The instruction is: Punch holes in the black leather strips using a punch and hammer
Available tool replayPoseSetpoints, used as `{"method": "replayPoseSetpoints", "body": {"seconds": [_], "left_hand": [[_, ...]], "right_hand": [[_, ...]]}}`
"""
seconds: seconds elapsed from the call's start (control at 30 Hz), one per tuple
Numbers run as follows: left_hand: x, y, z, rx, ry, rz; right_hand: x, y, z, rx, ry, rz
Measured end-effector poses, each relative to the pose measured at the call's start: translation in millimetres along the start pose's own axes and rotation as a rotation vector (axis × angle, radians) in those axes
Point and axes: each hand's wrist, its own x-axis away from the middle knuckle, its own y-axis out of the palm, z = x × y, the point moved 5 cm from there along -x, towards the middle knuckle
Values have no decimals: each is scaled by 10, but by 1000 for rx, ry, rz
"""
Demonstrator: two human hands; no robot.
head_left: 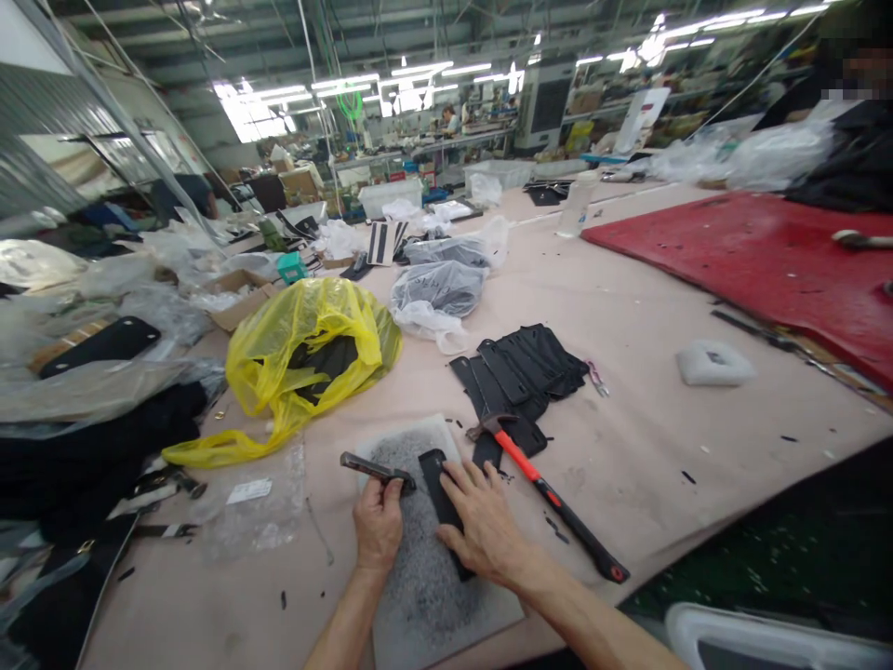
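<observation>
My left hand (378, 523) is closed, thumb and fingers pinching a dark metal punch (377, 469) held tilted above a worn grey slab (411, 549). The punch's working end cannot be made out. Flat on the slab lies a black strip (433, 475) with a small slot near its far end. My right hand (485, 521) rests on the strip with fingers spread, covering part of it. Just right of that hand is a hammer (540, 484) with a red and black handle. Beyond the hammer's head, similar black pieces (520, 372) lie in an overlapping pile.
A yellow plastic bag (313, 340) with dark contents sits to the left. Small pink-handled pliers (597, 380) lie beside the pile, and a white foam block (714, 362) farther right. A red sheet (767, 270) covers the right side. Clear bags crowd the left edge.
</observation>
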Motion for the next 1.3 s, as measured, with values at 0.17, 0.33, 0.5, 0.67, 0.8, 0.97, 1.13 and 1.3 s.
{"method": "replayPoseSetpoints", "body": {"seconds": [0.17,0.33,0.5,0.67,0.8,0.97,1.13,1.3], "left_hand": [[-139,145,219,13,108,-26],[-280,404,288,11,193,-96],[-262,503,198,10,187,-150],[-243,493,203,14,178,-153],[-251,504,224,5,196,-152],[-249,524,250,-22,241,-166],[-228,548,283,-65,339,-184],[-217,578,300,-135,421,-150]], "right_hand": [[79,300,-38,7,61,43],[78,457,-145,3,112,53],[105,301,9,-86,-30,-60],[166,219,142,-116,-124,-118],[169,264,130,-119,-106,-97],[160,263,137,-137,-105,-85],[158,252,163,-148,-98,-74],[166,284,165,-151,-97,-67]]}}
